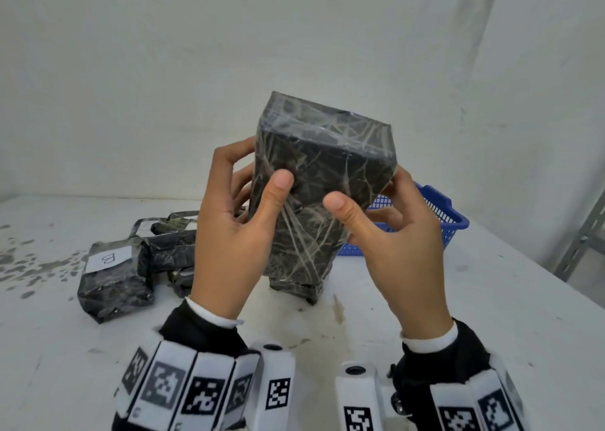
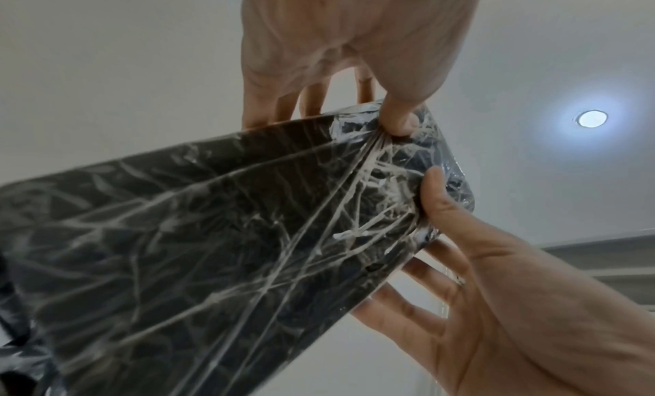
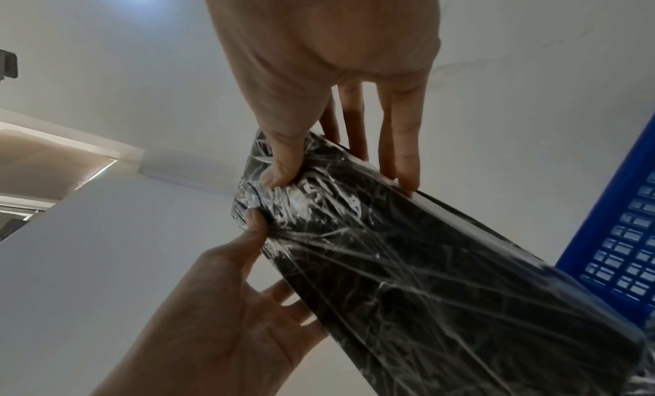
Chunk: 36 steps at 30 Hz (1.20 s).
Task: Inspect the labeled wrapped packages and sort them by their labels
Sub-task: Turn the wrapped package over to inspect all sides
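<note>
The left hand point(image 1: 235, 230) grips a tall wrapped package point(image 1: 314, 198) from its left side, with the thumb pressed on the front face and the fingers curled behind it. The right hand point(image 1: 402, 244) holds the same package from the right side, thumb on the front and fingers at the back. The package is lifted above the counter point(image 1: 425, 299), almost upright, and it is covered in dark wrinkled film. On the faces that show, no label is visible, so I judge the person is turning it to find the label.

Behind the right hand stands a blue basket point(image 1: 448, 214), partly hidden; what is inside it cannot be seen. At the left on the counter lies a group of other wrapped packages point(image 1: 173, 247), touching each other. The nearest one point(image 1: 114, 283) has a white label with the letter B point(image 1: 109, 258).

The sorting seems to be at an early or middle stage: several packages wait on the counter, and the one in the hands is not yet placed anywhere.
</note>
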Tool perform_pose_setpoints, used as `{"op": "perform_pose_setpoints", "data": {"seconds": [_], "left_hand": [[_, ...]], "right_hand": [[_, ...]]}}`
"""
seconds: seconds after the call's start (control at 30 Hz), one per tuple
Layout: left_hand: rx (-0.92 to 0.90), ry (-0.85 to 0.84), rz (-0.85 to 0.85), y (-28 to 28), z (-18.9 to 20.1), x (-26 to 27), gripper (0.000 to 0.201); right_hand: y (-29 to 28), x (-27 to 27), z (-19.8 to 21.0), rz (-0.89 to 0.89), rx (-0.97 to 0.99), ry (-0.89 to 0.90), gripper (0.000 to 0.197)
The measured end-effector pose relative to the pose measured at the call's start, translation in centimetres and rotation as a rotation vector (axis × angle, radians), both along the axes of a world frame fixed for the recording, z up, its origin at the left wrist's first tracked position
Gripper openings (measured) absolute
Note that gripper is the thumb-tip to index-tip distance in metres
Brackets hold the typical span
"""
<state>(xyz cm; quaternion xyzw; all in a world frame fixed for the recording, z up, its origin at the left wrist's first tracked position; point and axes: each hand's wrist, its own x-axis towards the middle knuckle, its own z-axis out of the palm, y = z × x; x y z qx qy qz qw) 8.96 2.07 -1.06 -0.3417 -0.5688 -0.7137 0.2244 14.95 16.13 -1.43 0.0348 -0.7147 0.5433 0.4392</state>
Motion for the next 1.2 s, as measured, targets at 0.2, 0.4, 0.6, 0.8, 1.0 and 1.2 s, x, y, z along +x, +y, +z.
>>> {"op": "perform_pose_setpoints", "data": {"seconds": [0.2,0.4,0.6,0.8,1.0,1.2], "left_hand": [[0.011,-0.025,-0.023,-0.1,0.1,0.0,0.034],[-0.111,0.063,0.016,-0.3,-0.1,-0.7,0.058],[-0.155,0.081,0.015,-0.6,0.5,-0.1,0.063],[-0.026,-0.068,-0.176,-0.8,0.9,0.2,0.027],[-0.085,-0.135,-0.253,-1.4,0.8,-0.2,0.059],[-0.099,-0.125,-0.208,-1.0,0.4,-0.3,0.049]], "right_hand": [[0.2,0.0,0.1,0.06,-0.039,-0.029,0.073],[0.0,0.6,0.8,0.173,-0.123,-0.053,0.078],[0.2,0.2,0.7,0.321,-0.217,-0.035,0.057],[0.6,-0.5,0.1,0.338,-0.199,-0.008,0.049],[1.0,-0.8,-0.1,0.314,-0.08,0.035,0.05],[1.0,-1.0,-0.4,0.314,-0.095,0.059,0.031]]}}
